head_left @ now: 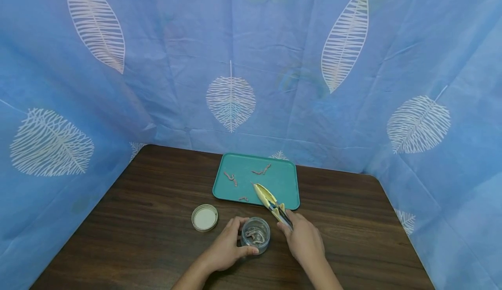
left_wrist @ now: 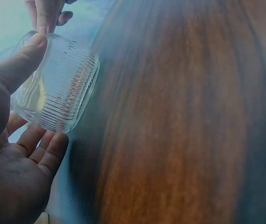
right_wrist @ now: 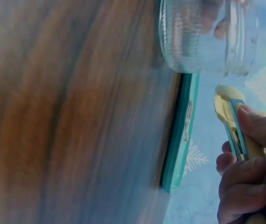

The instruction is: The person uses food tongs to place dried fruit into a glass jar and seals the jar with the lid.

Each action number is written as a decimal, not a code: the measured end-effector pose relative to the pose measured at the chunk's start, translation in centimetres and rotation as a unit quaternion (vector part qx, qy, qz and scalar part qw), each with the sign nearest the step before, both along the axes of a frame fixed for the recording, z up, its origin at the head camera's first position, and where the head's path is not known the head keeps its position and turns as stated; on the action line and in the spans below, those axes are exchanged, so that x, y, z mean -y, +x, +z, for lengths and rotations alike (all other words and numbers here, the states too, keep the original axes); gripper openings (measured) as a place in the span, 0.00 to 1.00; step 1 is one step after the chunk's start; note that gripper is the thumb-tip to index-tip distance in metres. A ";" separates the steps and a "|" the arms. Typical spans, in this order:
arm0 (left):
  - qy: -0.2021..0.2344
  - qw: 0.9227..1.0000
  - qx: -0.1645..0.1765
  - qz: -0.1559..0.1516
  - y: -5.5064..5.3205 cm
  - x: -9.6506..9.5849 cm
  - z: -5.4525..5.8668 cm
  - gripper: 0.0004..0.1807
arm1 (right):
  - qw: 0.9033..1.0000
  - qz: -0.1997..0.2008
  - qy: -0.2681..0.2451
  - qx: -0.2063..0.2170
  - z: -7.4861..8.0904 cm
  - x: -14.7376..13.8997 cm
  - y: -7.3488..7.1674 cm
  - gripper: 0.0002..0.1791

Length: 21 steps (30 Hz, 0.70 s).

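My left hand (head_left: 228,247) holds a ribbed glass jar (head_left: 262,237) by its side, thumb and fingers on opposite sides. The left wrist view shows the jar (left_wrist: 58,88) with pinkish bits low inside; its mouth is uncovered. In my right hand (head_left: 306,240) are tongs (head_left: 270,200) with pale yellow tips, gripped by the handles and reaching over the front edge of the teal tray (head_left: 280,185). Several pinkish, worm-like strips lie on this tray, including a left strip (head_left: 231,178), a back strip (head_left: 262,169) and a front strip (head_left: 243,199).
A round lid (head_left: 205,218) with a pale inside lies on the dark wooden table (head_left: 153,207), left of the jar. Behind the table and along its sides hangs a blue cloth (head_left: 274,107) with white leaf prints.
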<state>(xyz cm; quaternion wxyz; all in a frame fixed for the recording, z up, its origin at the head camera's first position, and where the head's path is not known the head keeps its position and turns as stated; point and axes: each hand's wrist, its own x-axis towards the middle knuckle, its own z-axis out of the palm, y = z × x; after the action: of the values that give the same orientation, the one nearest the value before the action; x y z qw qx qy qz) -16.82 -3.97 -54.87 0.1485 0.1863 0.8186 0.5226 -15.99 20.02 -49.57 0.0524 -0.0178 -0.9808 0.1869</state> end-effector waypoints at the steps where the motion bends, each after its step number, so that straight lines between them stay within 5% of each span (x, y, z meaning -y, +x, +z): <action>1: 0.001 1.000 0.002 0.000 0.0 0.0 0.0 0.49 | 1.000 -0.001 -0.003 -0.001 0.1 0.0 0.3 0.29; 10: 0.000 1.000 0.003 0.002 0.2 -0.1 -0.1 0.48 | 0.999 0.004 -0.025 -0.025 0.5 0.0 2.7 0.30; 21: 0.008 1.000 0.001 0.006 0.2 -0.1 -0.1 0.48 | 1.000 -0.010 -0.028 -0.004 0.5 -0.9 5.7 0.30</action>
<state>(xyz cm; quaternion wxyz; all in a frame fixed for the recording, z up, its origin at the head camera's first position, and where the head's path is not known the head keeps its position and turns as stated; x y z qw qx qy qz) -16.63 -3.84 -54.94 0.1443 0.1819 0.8157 0.5298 -10.24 20.97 -49.06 0.0580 -0.0286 -0.9747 0.2139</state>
